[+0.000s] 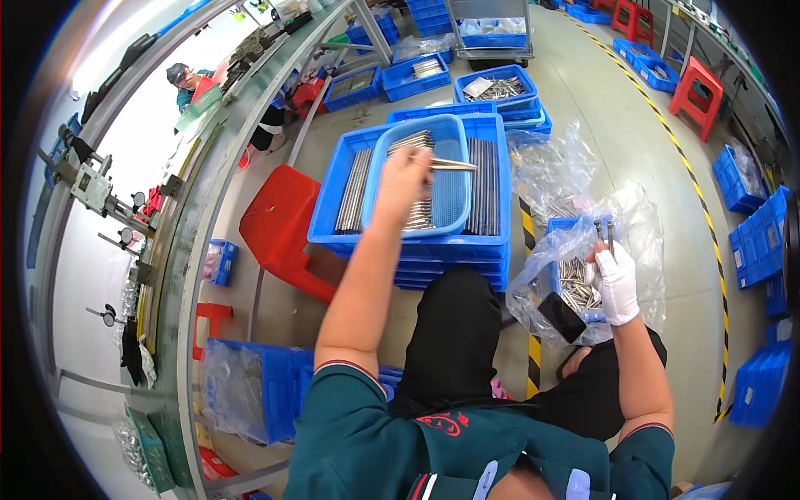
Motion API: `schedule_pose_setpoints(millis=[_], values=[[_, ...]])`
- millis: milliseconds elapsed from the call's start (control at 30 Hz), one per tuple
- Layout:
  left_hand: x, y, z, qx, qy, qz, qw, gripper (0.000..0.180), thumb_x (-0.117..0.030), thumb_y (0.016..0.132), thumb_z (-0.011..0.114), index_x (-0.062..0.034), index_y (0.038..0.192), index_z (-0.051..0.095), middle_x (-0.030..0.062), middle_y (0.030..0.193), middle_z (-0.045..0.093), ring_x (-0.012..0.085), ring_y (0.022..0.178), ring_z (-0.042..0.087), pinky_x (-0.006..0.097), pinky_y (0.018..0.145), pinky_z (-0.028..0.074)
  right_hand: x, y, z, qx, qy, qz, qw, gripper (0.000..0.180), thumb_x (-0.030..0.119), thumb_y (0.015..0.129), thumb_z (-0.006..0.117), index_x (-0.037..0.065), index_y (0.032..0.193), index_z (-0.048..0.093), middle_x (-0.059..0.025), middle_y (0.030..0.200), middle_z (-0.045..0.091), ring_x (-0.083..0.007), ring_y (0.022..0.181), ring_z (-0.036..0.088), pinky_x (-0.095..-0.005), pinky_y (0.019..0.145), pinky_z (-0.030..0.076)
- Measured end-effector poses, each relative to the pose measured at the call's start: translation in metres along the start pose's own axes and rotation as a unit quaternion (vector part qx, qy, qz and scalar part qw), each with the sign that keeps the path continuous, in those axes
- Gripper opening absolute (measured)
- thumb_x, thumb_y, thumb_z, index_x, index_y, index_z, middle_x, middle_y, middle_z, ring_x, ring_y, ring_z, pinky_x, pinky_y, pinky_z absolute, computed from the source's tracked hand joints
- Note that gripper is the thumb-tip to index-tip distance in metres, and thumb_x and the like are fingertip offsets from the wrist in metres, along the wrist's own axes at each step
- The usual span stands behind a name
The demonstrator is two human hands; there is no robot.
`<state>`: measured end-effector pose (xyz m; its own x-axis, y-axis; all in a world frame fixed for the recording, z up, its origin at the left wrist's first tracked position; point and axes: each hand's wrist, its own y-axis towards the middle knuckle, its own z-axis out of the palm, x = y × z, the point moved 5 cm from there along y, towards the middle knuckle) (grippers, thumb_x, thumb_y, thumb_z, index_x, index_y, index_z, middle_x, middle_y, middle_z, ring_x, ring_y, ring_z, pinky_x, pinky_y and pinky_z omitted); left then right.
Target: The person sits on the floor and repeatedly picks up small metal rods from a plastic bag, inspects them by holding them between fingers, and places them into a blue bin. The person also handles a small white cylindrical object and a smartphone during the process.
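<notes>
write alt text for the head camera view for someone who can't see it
A seated person's bare left hand holds a metal rod over a light blue basket on stacked blue crates, while the white-gloved right hand holds thin rods above a plastic-lined crate.

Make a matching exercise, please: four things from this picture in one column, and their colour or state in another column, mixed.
1. left hand
2. right hand
3. stool
4. light blue basket

a. red
b. wears a white glove
c. bare, holds metal rods
d. rests on the blue crate

Pairs: 1-c, 2-b, 3-a, 4-d
</notes>
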<state>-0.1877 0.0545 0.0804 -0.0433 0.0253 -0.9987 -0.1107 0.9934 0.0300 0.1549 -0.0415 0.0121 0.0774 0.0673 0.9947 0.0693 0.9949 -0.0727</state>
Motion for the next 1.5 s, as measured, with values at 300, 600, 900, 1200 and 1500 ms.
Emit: schedule_pose_setpoints(millis=[300, 600, 900, 1200, 1500], values=[[0.077, 0.079, -0.081, -0.072, 0.042, -0.188, 0.979, 0.022, -0.018, 0.094, 0.048, -0.0021, 0.079, 0.047, 0.0029, 0.06, 0.043, 0.0077, 0.04, 0.031, 0.025, 0.035, 0.024, -0.003, -0.001, -0.006, 0.017, -0.027, 0.02, 0.999, 0.029, 0.029, 0.091, 0.055, 0.004, 0.075, 0.057, 0.0, 0.058, 0.05, -0.0075, 0.049, 0.045, -0.0225, 0.049, 0.035], [0.098, 0.097, -0.096, -0.069, 0.142, -0.288, 0.945, 0.027, -0.016, 0.093, 0.048, -0.0074, 0.067, 0.045, -0.0005, 0.052, 0.034, 0.0086, 0.037, 0.03, 0.027, 0.033, 0.021, -0.014, 0.0, -0.008, 0.034, -0.023, 0.02, 0.999, 0.027, 0.029, 0.092, 0.054, 0.005, 0.078, 0.055, -0.0005, 0.057, 0.05, -0.007, 0.046, 0.043, -0.0204, 0.044, 0.031], [0.086, 0.102, -0.083, -0.032, 0.634, -0.129, 0.762, 0.024, -0.015, 0.088, 0.047, 0.001, 0.098, 0.062, 0.0207, 0.085, 0.066, 0.0268, 0.081, 0.067, 0.041, 0.068, 0.053, -0.008, -0.002, -0.007, 0.036, -0.013, 0.052, 0.998, 0.028, 0.028, 0.091, 0.055, 0.005, 0.076, 0.057, 0.0005, 0.059, 0.051, -0.0063, 0.049, 0.045, -0.0209, 0.046, 0.034], [0.061, 0.074, -0.053, -0.051, 0.767, -0.08, 0.634, 0.028, -0.018, 0.09, 0.043, -0.006, 0.111, 0.059, 0.0168, 0.112, 0.061, 0.0316, 0.101, 0.062, 0.044, 0.082, 0.05, -0.007, -0.005, -0.009, 0.038, -0.008, 0.058, 0.998, 0.027, 0.028, 0.09, 0.056, 0.004, 0.076, 0.057, 0.0005, 0.06, 0.051, -0.006, 0.05, 0.046, -0.0214, 0.047, 0.034], [0.051, 0.072, -0.022, -0.014, 0.638, 0.039, 0.769, 0.039, -0.041, 0.084, 0.056, -0.0048, 0.095, 0.063, 0.0176, 0.108, 0.06, 0.0348, 0.1, 0.058, 0.045, 0.087, 0.046, -0.008, -0.005, -0.012, 0.042, 0.001, 0.058, 0.997, 0.025, 0.026, 0.09, 0.056, 0.004, 0.077, 0.057, -0.0003, 0.059, 0.052, -0.0071, 0.05, 0.047, -0.0222, 0.048, 0.035]])
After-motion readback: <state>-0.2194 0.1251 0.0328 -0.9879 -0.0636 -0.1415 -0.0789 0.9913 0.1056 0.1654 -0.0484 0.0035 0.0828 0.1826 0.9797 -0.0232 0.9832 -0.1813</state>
